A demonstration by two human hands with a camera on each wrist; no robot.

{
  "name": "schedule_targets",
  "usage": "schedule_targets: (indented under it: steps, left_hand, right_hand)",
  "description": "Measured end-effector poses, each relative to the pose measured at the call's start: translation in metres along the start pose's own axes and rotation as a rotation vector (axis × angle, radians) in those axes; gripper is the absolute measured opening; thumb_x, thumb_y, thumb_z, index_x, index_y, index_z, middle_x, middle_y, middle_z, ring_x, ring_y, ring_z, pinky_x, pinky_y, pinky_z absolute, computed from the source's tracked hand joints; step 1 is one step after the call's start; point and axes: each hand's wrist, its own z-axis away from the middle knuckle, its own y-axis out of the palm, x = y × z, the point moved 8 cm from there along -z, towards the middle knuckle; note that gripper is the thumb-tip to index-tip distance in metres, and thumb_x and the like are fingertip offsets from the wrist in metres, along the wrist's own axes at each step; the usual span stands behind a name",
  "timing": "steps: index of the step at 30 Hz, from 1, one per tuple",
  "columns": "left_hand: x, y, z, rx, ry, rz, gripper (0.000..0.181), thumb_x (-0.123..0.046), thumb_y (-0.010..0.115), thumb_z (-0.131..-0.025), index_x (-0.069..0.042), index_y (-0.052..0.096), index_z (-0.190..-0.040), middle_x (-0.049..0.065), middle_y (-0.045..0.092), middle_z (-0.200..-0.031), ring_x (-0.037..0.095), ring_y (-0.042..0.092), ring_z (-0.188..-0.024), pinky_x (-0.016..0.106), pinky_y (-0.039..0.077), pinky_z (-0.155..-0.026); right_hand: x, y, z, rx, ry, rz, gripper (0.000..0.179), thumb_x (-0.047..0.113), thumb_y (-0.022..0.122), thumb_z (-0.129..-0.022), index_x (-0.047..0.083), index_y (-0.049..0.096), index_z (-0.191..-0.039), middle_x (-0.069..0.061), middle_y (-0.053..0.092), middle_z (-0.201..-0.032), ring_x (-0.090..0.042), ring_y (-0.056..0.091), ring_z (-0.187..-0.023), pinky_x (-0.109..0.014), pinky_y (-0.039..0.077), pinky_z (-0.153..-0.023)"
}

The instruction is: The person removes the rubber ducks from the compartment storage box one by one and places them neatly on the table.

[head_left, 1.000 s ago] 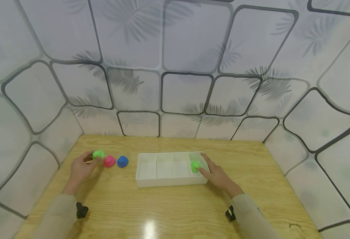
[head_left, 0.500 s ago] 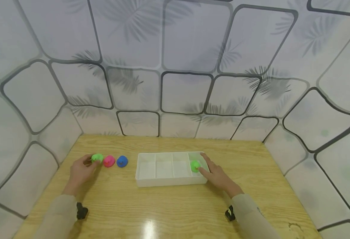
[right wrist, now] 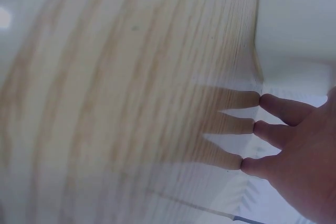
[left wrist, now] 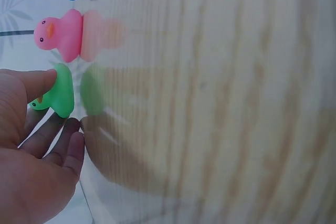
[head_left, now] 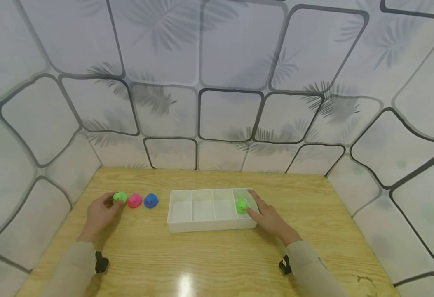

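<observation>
L hand [head_left: 101, 211]: thumb + fingers pinching green duck [head_left: 119, 197], nr table's [head_left: 202, 264] L edge.
L wrist cam only: slim gap betw duck & its reflection.
Pink duck [head_left: 134, 200], blue duck [head_left: 151, 201]: row, just R.
Box [head_left: 211, 225]: mid-table, 4 slots.
2nd green duck [head_left: 240, 205]: R slot, head cam only.
R hand [head_left: 271, 220]: fingers straight, spread, at box's R end; R wrist cam only: 3 fingertips on tabletop.

head view high above table [head_left: 213, 251]
</observation>
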Motion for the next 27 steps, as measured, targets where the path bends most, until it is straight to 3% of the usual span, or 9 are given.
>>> schedule_targets:
  steps: [9,17,27]
  left_hand:
    - [0.0049,0.0007,-0.0031,0.001,0.006,-0.033,0.049,-0.021,0.07,-0.102,0.011,0.059,-0.137,0.038,0.065,-0.13,0.056,0.064,-0.117,0.068,0.049,-0.102]
    - [0.0055,0.0014,-0.0037,0.046,-0.034,-0.055,0.049,-0.023,0.065,-0.102,0.008,0.058,-0.139,0.041,0.058,-0.139,0.061,0.057,-0.124,0.07,0.047,-0.103]
    - [0.0069,0.0028,-0.003,0.044,-0.009,-0.046,0.048,-0.021,0.065,-0.101,0.009,0.058,-0.138,0.041,0.06,-0.135,0.058,0.061,-0.117,0.069,0.049,-0.099]
  right_hand:
    - [-0.0003,-0.0002,-0.0012,-0.001,0.006,0.003,0.073,0.055,0.045,-0.109,0.036,0.01,-0.17,-0.015,0.023,-0.175,-0.052,0.023,-0.157,-0.076,0.014,-0.125]
    - [0.0008,-0.0009,-0.0008,-0.012,-0.008,0.014,0.074,0.056,0.045,-0.109,0.033,0.011,-0.17,-0.017,0.025,-0.174,-0.053,0.028,-0.155,-0.073,0.023,-0.124]
    - [0.0003,0.0,-0.0009,-0.011,-0.009,0.02,0.073,0.056,0.045,-0.109,0.033,0.011,-0.17,-0.017,0.025,-0.174,-0.053,0.028,-0.155,-0.073,0.024,-0.124]
